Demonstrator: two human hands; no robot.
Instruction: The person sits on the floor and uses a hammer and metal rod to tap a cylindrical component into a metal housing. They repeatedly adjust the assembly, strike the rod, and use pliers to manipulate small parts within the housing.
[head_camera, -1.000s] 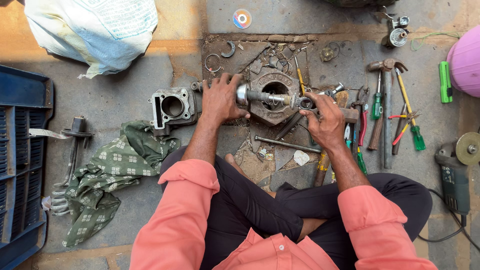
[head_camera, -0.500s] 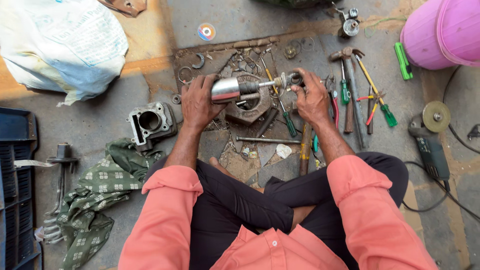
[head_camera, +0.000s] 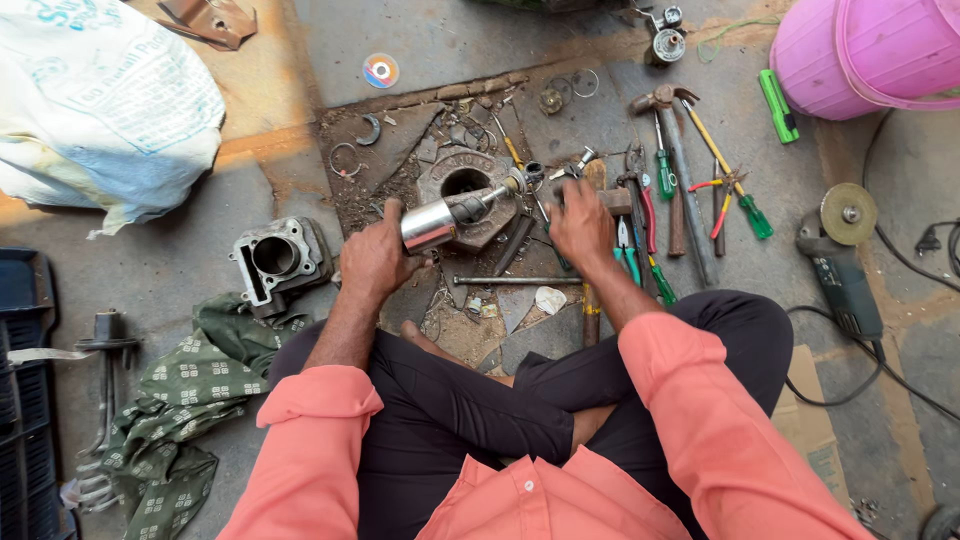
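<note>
Two hands: both mine, above the floor parts.
Left hand (head_camera: 375, 262): I grip a metal cylinder (head_camera: 432, 224) — lifted over the round casing (head_camera: 462, 190).
Right hand (head_camera: 580, 226): closed on a hammer handle (head_camera: 592, 240) — beside pliers (head_camera: 640, 205).

Shiny steel cylinder with a dark shaft (head_camera: 445, 220), lying tilted, its narrow end toward the round metal housing (head_camera: 465, 190)

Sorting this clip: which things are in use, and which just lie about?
In use: left hand gripping metal shaft; right hand on wooden-handled hammer; round metal housing.

Lying about: engine cylinder block, angle grinder, pink bucket, green cloth.
</note>
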